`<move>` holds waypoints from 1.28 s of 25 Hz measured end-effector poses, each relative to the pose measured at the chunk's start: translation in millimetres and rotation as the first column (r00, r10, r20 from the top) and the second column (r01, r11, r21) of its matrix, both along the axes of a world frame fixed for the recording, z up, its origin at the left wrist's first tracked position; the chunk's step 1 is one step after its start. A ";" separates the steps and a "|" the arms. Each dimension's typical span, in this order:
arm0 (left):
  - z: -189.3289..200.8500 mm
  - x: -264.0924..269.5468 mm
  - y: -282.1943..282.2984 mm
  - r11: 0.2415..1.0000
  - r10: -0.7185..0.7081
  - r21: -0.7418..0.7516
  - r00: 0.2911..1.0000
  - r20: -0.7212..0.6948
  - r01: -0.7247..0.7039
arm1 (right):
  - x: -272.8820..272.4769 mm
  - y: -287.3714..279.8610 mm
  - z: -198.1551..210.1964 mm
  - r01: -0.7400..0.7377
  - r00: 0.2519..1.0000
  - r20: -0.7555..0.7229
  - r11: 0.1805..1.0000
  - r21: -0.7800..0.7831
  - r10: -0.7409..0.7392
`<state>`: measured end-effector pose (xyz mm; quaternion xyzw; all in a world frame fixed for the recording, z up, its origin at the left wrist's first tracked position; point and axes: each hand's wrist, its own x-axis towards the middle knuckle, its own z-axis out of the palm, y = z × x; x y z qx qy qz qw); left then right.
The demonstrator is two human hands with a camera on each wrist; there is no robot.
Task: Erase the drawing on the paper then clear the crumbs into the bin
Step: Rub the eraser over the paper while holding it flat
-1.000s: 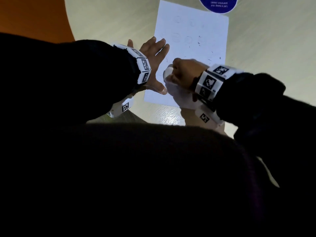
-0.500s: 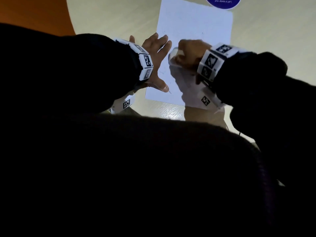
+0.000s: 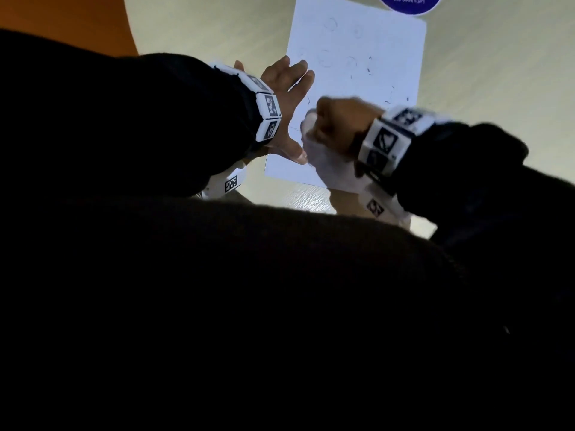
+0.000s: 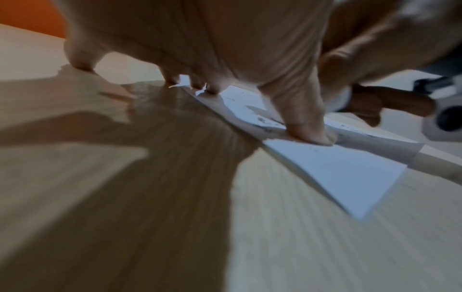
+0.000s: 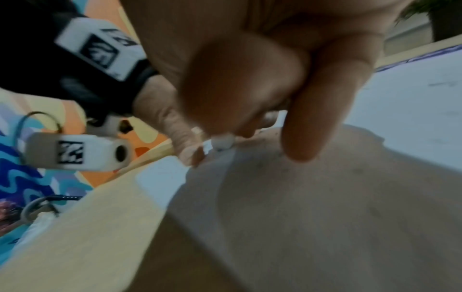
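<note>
Left hand [image 3: 281,98] presses flat, fingers spread, on paper [image 3: 373,57]; right hand [image 3: 339,126] pinches eraser [image 5: 222,142].

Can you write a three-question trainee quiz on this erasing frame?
1. True or false: the left hand rests flat with fingers spread on the white paper sheet.
2. What does the right hand pinch? A pencil / B small white eraser / C cloth
3. Fill in: dark eraser crumbs lie on the ____.

Key: 1 true; 2 B; 3 paper.
</note>
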<state>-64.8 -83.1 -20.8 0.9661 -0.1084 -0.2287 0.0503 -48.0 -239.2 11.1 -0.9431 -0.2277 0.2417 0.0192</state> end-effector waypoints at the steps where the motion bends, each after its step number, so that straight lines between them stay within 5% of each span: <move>1: 0.2 -1.0 -0.4 1.000 0.004 -0.003 1.000 0.003 -0.004 | -12.0 -3.1 -0.3 -0.015 1.000 0.009 1.000 0.020 0.015; 6: 1.3 0.9 -0.3 1.000 -0.011 -0.015 1.000 -0.006 0.011 | 35.9 -0.3 11.8 0.097 0.995 -0.024 0.995 0.018 -0.096; 11: 2.7 0.1 -0.7 1.000 -0.005 -0.006 1.000 -0.028 0.005 | -7.3 -10.4 0.2 0.009 1.000 -0.023 1.000 0.002 -0.009; 16: 2.5 1.7 -0.3 1.000 -0.010 0.004 0.999 -0.034 0.010 | 37.5 -3.8 8.4 0.111 0.993 -0.037 0.993 0.035 -0.110; 20: 3.2 1.6 -0.6 1.000 -0.007 0.021 0.999 -0.050 0.008 | -7.3 -9.5 0.4 -0.031 0.994 -0.109 0.999 -0.044 0.026; 26: 0.6 5.8 0.1 0.999 0.002 0.032 0.997 -0.079 0.000 | 30.3 -6.6 6.2 0.145 0.989 -0.022 0.989 0.035 -0.144; 29: 1.7 6.3 0.3 1.000 0.009 0.027 0.996 -0.090 -0.006 | -12.6 -13.7 0.0 0.055 0.998 0.006 0.998 0.029 -0.056; 32: 0.5 6.0 -0.8 1.000 0.007 0.030 0.997 -0.081 -0.005 | 3.4 -11.2 2.9 0.052 0.998 0.019 0.999 0.009 -0.052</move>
